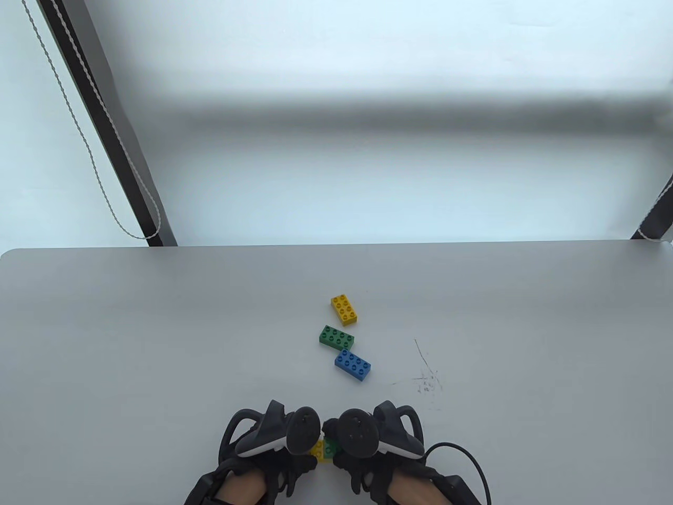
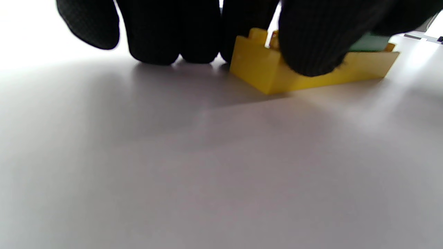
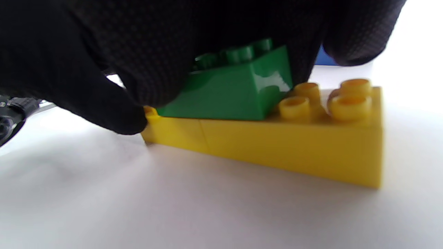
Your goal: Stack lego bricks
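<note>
A yellow brick (image 3: 277,152) lies flat on the grey table (image 1: 157,342) at its near edge. A small green brick (image 3: 235,93) sits on top of it, over its left part in the right wrist view. My left hand (image 1: 294,442) grips the yellow brick (image 2: 270,72) with its fingers (image 2: 311,41) on the side. My right hand (image 1: 347,442) holds the green brick between its fingers (image 3: 148,69). In the table view both bricks show only as a small yellow (image 1: 317,450) and green (image 1: 330,447) patch between the hands.
Three loose bricks lie in a row mid-table: yellow (image 1: 345,309), green (image 1: 336,337), blue (image 1: 353,364). Pen scribbles (image 1: 426,381) mark the table to the right. A cable (image 1: 468,457) runs from my right hand.
</note>
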Available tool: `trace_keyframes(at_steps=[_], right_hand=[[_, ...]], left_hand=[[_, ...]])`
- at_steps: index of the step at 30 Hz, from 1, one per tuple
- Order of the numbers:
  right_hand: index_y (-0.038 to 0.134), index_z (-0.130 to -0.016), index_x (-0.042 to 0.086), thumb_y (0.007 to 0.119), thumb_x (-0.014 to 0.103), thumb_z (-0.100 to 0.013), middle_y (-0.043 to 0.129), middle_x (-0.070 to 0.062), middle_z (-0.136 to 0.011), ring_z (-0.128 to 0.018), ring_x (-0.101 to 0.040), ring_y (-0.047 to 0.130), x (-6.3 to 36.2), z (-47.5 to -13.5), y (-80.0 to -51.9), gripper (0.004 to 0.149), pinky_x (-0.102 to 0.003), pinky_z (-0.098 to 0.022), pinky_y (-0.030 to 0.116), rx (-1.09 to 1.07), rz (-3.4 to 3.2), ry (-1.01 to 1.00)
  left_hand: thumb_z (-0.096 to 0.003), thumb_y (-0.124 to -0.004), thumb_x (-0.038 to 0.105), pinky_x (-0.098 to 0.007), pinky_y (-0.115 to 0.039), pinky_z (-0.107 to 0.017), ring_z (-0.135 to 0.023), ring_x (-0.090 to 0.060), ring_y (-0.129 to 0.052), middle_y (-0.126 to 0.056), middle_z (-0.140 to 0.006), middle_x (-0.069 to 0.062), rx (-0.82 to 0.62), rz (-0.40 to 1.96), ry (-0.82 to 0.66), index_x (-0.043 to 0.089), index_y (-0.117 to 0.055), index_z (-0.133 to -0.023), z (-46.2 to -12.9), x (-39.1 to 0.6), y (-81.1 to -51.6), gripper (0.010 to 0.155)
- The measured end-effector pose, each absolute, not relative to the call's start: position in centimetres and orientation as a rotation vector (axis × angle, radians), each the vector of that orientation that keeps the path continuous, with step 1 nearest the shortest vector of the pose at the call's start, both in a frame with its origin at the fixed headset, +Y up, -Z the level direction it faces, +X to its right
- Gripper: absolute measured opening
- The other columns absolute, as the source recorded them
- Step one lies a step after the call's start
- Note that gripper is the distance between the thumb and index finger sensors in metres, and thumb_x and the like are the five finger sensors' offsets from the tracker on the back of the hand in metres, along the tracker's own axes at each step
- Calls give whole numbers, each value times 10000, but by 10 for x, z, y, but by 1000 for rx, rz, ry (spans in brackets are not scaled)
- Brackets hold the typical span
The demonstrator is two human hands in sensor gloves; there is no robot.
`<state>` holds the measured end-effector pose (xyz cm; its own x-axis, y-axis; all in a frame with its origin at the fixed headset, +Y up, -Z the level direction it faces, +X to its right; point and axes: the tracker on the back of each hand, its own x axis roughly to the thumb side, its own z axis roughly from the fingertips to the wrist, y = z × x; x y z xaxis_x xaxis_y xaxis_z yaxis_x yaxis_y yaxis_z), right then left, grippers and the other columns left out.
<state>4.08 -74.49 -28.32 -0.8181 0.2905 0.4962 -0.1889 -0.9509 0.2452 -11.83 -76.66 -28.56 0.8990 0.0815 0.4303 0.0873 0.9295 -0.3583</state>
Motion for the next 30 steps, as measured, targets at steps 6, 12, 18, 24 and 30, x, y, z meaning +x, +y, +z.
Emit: trace_keyframes(at_steps=[6,12,18,24,30], right_hand=[[767,-862,155,937,410,-307,906,-110,-833,-679,-370,981,45,-304,-740,634,-597,-524,780,764,2648,370],[759,-870,152,930,424,-311,900,-114,-842,-680,-372,981,49,-336,-727,645,-599,-525,778,690,2698,316],[741,-883,149,927,431,-313,884,-121,-856,-692,-374,972,50,-385,-717,662,-601,-530,773,529,2753,222],[727,-892,144,925,436,-314,870,-128,-869,-699,-379,966,48,-432,-719,677,-599,-534,772,348,2827,143],[727,-893,145,926,438,-312,871,-125,-870,-700,-373,969,37,-468,-723,681,-595,-537,775,214,2931,75]], left_hand=[[-365,-826,532,-585,-647,-669,-894,-306,-730,-702,-1019,-43,-387,2,-455,294,-698,-940,-286,-119,-767,635],[-365,-826,534,-585,-644,-671,-895,-306,-724,-699,-1020,-42,-390,7,-455,296,-696,-939,-286,-120,-767,635],[-366,-825,534,-586,-642,-672,-895,-307,-721,-697,-1020,-43,-393,9,-455,296,-694,-940,-287,-120,-767,636],[-367,-824,534,-587,-638,-673,-896,-306,-717,-691,-1022,-43,-397,12,-456,296,-691,-941,-287,-120,-767,636],[-366,-825,535,-590,-629,-678,-897,-308,-707,-683,-1023,-43,-410,20,-462,297,-686,-941,-289,-121,-767,637]])
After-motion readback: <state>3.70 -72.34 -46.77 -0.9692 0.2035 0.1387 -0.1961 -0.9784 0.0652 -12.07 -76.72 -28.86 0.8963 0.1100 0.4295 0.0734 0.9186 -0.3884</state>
